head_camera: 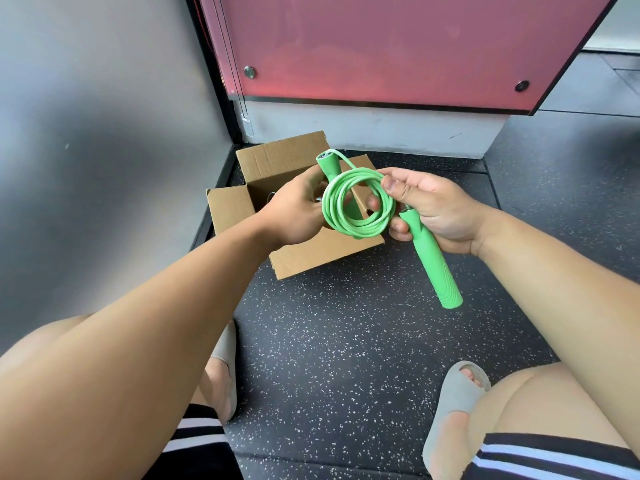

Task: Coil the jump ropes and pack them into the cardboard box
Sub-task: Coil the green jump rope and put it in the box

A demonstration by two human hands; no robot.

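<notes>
A green jump rope [360, 223] is wound into a tight coil that I hold up over the open cardboard box [228, 211]. My left hand [294, 213] grips the coil's left side together with one green handle [329, 166] that points up and away. My right hand [440, 213] pinches the coil's right side and holds the second green handle [436, 268], which slants down toward me. The box sits on the floor with its flaps open; something grey and small shows inside it, mostly hidden by my left hand.
The floor [346, 341] is dark speckled rubber. A grey wall [104, 133] stands at the left, and a red panel [381, 46] above a white base at the back. My knees and feet in grey slides [450, 403] frame the bottom.
</notes>
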